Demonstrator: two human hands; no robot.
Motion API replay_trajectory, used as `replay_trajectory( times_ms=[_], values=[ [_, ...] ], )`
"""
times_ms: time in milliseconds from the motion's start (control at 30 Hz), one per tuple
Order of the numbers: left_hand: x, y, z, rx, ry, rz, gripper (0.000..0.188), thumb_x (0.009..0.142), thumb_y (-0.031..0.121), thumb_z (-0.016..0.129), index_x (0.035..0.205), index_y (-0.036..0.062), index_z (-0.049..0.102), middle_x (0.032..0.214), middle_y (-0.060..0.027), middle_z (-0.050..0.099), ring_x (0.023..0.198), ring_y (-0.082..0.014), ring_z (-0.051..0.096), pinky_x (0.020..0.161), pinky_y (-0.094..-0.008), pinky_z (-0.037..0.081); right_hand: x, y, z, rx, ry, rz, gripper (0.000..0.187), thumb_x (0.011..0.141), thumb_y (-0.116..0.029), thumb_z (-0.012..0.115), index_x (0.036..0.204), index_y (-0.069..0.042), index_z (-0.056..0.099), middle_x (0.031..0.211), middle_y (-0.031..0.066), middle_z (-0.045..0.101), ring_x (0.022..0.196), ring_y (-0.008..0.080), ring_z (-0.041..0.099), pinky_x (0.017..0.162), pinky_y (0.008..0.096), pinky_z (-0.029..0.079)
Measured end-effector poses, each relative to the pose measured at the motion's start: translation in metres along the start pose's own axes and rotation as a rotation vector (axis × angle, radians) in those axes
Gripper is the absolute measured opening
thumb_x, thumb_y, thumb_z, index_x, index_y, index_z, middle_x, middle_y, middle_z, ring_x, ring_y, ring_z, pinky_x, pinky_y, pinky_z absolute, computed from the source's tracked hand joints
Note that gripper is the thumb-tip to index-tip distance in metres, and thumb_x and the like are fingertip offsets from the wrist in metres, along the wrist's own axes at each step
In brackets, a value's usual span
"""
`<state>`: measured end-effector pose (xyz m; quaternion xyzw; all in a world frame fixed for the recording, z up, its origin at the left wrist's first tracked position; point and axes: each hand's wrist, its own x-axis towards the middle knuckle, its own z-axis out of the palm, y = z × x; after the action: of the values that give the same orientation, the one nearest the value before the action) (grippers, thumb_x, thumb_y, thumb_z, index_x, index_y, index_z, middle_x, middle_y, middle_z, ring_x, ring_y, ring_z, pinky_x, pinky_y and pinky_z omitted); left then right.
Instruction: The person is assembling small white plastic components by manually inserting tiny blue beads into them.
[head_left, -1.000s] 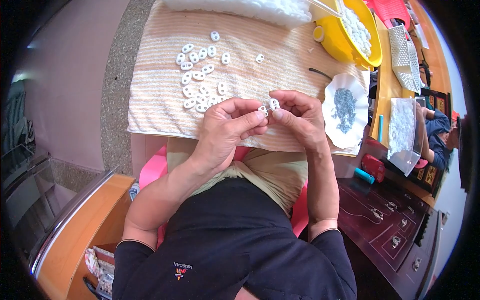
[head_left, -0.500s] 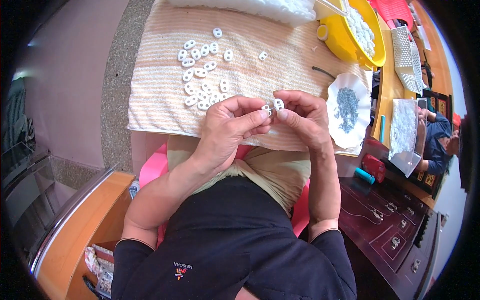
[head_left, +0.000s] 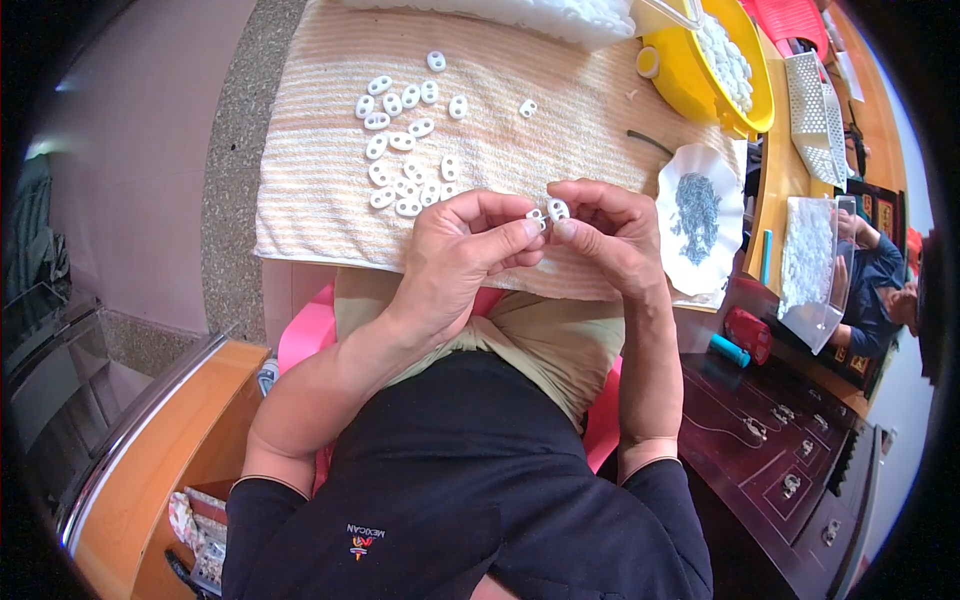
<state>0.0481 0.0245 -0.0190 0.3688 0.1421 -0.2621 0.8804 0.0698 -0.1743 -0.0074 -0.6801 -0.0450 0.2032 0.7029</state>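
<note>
My left hand [head_left: 468, 238] pinches a small white piece [head_left: 536, 217] between thumb and fingers; part of it is hidden by the fingertips. Opposite it, my right hand [head_left: 612, 230] grips a white oval two-hole piece [head_left: 558, 210] by thumb and forefinger. The two pieces meet or nearly meet over the towel's near edge; whether they are joined cannot be made out. To the left, several loose white two-hole pieces [head_left: 401, 143] lie on the striped towel [head_left: 560, 145]. A smaller white piece [head_left: 527, 108] lies apart from them, beyond my hands.
A white scalloped dish [head_left: 732, 190] with small dark grey bits stands right of my right hand. Behind it are a dark thin strip [head_left: 650, 142] and a yellow tub [head_left: 690, 80] of white pieces. At the far right, a person [head_left: 885, 280] sits by a clear bin [head_left: 808, 270].
The two white pieces have come closer together, and the gap with thin prongs between them has narrowed. Both hands keep their grips.
</note>
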Motion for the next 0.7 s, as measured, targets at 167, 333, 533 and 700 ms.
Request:
replay_trajectory(
  times_ms=[167,333,533,700],
  values=[
    [-0.0003,-0.0002,0.0007,0.008,0.002,0.001,0.017,0.088,0.004,0.064,0.103,-0.001,0.062,0.095,-0.01,0.067,0.08,-0.0148,0.066,0.075,-0.0276,0.057,-0.0009,-0.0009,0.0001,0.025,-0.013,0.007,0.033,0.084,0.001,0.066,0.116,0.006,0.06,0.099,0.0108,0.067,0.091,0.0157,0.064,0.083,0.0275,0.051],
    [-0.0005,-0.0002,0.0012,0.03,-0.001,0.008,0.017,0.087,0.004,0.064,0.103,-0.0009,0.063,0.094,-0.0096,0.067,0.079,-0.0142,0.065,0.075,-0.0269,0.057,-0.0004,-0.0005,0.0032,0.006,-0.033,0.004,0.032,0.084,0.002,0.066,0.115,0.006,0.06,0.1,0.0099,0.067,0.092,0.0149,0.064,0.084,0.0274,0.051],
    [-0.0004,-0.0002,0.0014,0.036,-0.001,0.015,0.016,0.088,0.004,0.064,0.103,-0.0008,0.063,0.092,-0.0096,0.067,0.079,-0.0141,0.066,0.074,-0.0262,0.056,-0.0005,-0.001,0.004,-0.008,-0.047,-0.001,0.032,0.084,0.003,0.066,0.115,0.006,0.06,0.1,0.0097,0.067,0.093,0.0145,0.064,0.085,0.027,0.051],
    [-0.0011,0.0,0.0042,0.022,0.003,0.02,0.016,0.087,0.005,0.065,0.102,-0.0016,0.063,0.089,-0.009,0.067,0.076,-0.0125,0.065,0.072,-0.0244,0.055,-0.0005,-0.0008,0.0043,0.01,-0.049,0.006,0.032,0.083,0.003,0.066,0.115,0.006,0.06,0.1,0.0105,0.067,0.093,0.0151,0.064,0.084,0.0273,0.051]
  ],
)
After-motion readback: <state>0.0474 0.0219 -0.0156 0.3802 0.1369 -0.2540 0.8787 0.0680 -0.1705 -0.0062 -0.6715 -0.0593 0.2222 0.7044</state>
